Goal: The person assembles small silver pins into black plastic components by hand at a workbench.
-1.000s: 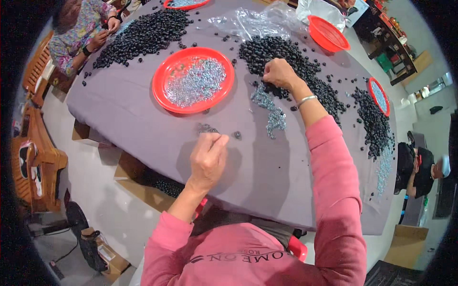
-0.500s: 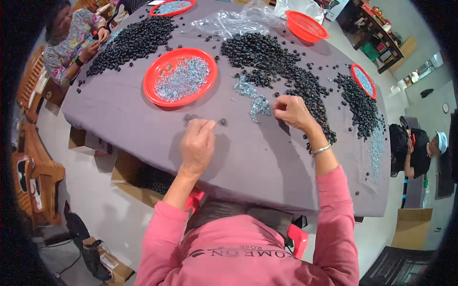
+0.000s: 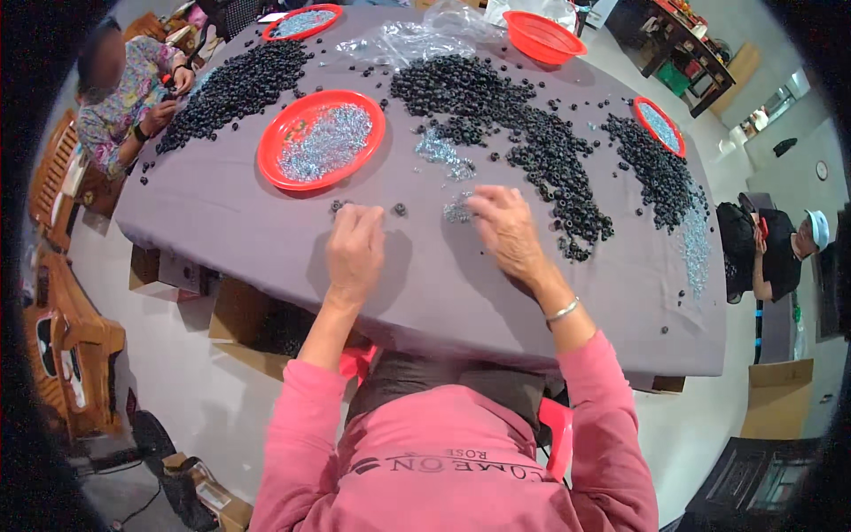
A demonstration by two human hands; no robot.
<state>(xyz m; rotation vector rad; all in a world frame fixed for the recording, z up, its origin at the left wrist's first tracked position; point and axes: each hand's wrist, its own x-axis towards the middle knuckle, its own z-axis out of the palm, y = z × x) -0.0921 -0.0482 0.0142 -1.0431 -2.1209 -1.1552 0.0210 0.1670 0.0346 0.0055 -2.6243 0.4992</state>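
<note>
From where I stand, clock centred on the seated person, 12 straight ahead. Left hand (image 3: pixel 356 253) at 11: fingers curled in, tips close together; can't tell if anything's pinched. Dark beads (image 3: pixel 400 209) sit just beside its fingertips, on its 11 and 1 sides. Right hand (image 3: pixel 512 239) between 12 and 1: fingers loosely bent, blurred, grip can't be told. Small light beads (image 3: pixel 456 210) on the grey cloth (image 3: pixel 443 293) right by its fingertips, 9 o'clock side; second light patch (image 3: pixel 437 149) farther out at 12. Black bead heap (image 3: pixel 550 160) runs 12 to 1, beyond the right hand. Red plate (image 3: pixel 267 151) of light beads at 11, past the left hand. Red bowl (image 3: pixel 542 40) far out, between 12 and 1. Co-worker (image 3: pixel 133 102) between 10 and 11.
</note>
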